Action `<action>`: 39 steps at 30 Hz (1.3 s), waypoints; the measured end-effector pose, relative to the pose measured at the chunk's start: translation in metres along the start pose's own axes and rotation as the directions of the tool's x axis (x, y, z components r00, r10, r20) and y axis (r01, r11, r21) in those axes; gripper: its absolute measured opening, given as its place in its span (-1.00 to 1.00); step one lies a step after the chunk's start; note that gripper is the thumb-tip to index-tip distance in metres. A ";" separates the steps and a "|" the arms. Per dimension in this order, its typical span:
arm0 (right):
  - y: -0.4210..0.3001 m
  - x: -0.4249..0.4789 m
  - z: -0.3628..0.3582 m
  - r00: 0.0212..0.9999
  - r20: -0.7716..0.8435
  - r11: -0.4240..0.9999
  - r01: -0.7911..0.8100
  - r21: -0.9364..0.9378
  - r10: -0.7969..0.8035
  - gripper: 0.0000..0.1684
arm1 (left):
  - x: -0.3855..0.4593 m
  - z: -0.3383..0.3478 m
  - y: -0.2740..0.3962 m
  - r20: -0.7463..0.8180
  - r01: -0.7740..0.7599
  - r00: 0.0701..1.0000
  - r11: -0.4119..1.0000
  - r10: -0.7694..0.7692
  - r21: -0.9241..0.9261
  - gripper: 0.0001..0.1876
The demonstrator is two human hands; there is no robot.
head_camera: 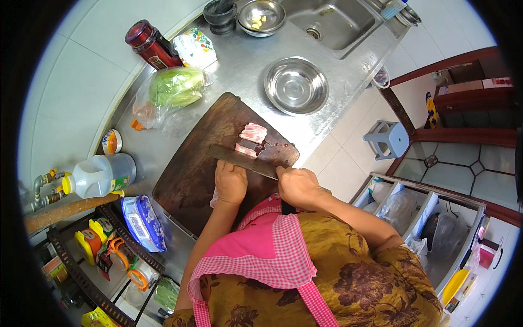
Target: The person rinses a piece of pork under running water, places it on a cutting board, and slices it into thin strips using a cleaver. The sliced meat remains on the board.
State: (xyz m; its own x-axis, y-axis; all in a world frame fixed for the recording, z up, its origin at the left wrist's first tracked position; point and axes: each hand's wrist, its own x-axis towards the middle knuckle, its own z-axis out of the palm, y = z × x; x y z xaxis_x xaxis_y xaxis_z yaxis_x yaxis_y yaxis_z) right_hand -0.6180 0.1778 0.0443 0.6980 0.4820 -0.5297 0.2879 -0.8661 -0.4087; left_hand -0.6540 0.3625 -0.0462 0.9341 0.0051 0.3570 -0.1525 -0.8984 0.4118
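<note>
A dark wooden cutting board (192, 151) lies on the steel counter before me. My right hand (298, 186) is closed around the handle end of a wide-bladed kitchen knife (245, 160), whose blade lies across the board. My left hand (231, 182) is at the near side of the blade, fingers curled; whether meat is under the fingertips is hidden. A bit of pink meat (213, 198) shows beside my left wrist. Beyond the blade lie a narrow piece of raw meat (246, 151) and, a little farther, several cut pieces of meat (253, 133) side by side, with reddish liquid near them.
A steel bowl (296, 86) stands beyond the board, near the sink (339, 24). Bagged green vegetable (176, 88), a red thermos (153, 45) and a stone mortar (220, 18) line the wall side. A plastic jug (102, 175) and wipes pack (144, 224) are at left.
</note>
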 end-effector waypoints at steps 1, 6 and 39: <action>-0.001 0.001 -0.003 1.000 0.023 1.000 -0.013 0.006 0.013 -0.79 | -0.001 -0.001 0.000 0.031 0.009 0.999 1.000 -0.009 0.003 -0.71; 0.003 0.006 0.006 0.998 -0.051 0.999 0.025 0.022 -0.024 -0.82 | -0.006 0.003 -0.005 0.109 0.036 0.993 0.999 -0.033 -0.023 -0.70; -0.007 0.004 -0.004 1.000 0.004 1.000 0.000 -0.028 0.000 -0.82 | -0.004 0.011 -0.008 0.034 0.082 0.996 0.990 -0.079 -0.116 -0.63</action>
State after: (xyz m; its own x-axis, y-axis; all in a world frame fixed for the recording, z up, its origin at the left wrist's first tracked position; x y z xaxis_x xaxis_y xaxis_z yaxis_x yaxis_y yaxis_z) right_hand -0.6145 0.1857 0.0484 0.6952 0.4822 -0.5331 0.3057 -0.8695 -0.3879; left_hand -0.6533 0.3648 -0.0603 0.9535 0.0609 0.2951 -0.1118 -0.8380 0.5342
